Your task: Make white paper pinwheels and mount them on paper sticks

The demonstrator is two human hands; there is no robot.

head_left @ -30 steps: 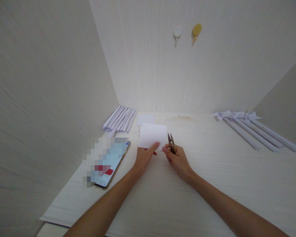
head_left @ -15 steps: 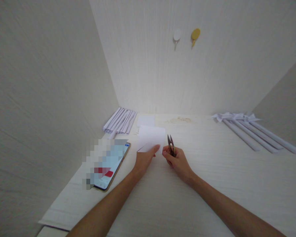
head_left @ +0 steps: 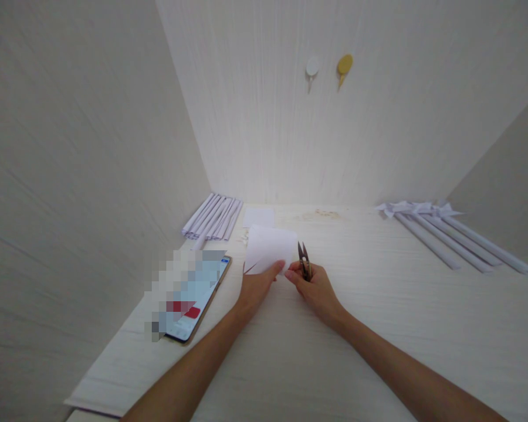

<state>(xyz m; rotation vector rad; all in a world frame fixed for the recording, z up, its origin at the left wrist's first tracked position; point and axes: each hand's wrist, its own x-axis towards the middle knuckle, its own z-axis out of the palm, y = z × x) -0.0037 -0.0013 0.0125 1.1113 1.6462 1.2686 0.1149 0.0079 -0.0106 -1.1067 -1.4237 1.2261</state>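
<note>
Left hand (head_left: 257,284) pinches the near edge of a white sheet of paper (head_left: 269,246), thumb on top, and the sheet's left near corner is lifted and folded a little off the pale wooden desk (head_left: 378,328). Just beside it, the right hand (head_left: 314,287) is closed around a pair of small thread snips (head_left: 304,261), whose dark blades stick up past the fingers with their tips slightly parted, right at the sheet's right edge. The two hands nearly touch at the paper's near right corner, in the middle of the desk. Behind the held sheet a second, smaller white sheet (head_left: 259,217) lies flat. At the back left corner sits a bundle of rolled paper sticks (head_left: 212,217), laid side by side. To the near left of the hands a phone (head_left: 193,293) lies face up, its screen partly blurred. Far to the right, well apart from the hands, several long rolled paper stems with folded tips (head_left: 444,231) lie in a fan. On the back wall hang two hooks, one white (head_left: 312,67) and one yellow (head_left: 344,64).
</note>
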